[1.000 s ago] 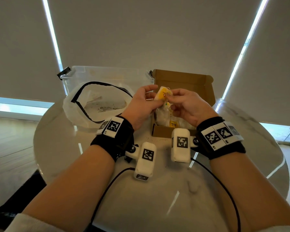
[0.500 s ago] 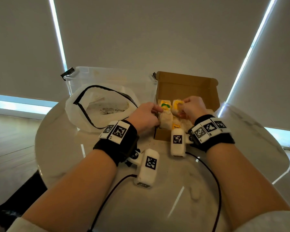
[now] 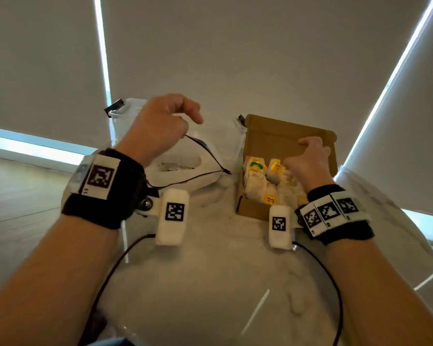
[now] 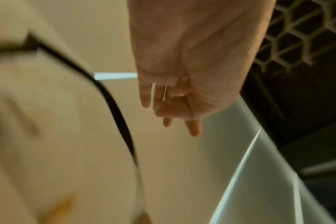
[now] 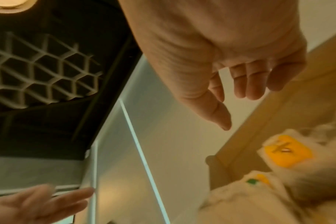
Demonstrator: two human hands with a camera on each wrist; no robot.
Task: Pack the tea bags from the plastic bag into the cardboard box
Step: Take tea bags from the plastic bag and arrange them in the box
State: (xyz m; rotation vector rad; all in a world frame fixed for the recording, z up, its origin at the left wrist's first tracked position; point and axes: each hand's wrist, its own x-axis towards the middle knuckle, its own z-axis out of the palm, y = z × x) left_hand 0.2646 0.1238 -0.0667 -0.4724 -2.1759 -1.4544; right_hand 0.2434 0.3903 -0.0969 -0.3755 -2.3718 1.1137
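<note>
The open cardboard box (image 3: 280,136) stands right of centre on the table and holds several tea bags (image 3: 258,181) with yellow tags; the right wrist view shows them blurred (image 5: 286,153). My right hand (image 3: 308,156) hovers over the box's back part, fingers relaxed and empty (image 5: 240,91). The white plastic bag (image 3: 178,176) with a black rim lies left of the box. Above it my left hand (image 3: 185,121) is raised, its fingers loosely curled and holding nothing (image 4: 173,113). The bag's rim (image 4: 113,106) runs beside the left hand, apart from it.
A clear plastic tub (image 3: 220,136) stands behind the bag and box. The round white marble table (image 3: 210,283) reaches toward me, with black wrist cables trailing across it. Window blinds fill the background.
Both hands set tea bags into the box and let go. The left hand rose and swung left over the plastic bag. The right hand lifted toward the box's back.
</note>
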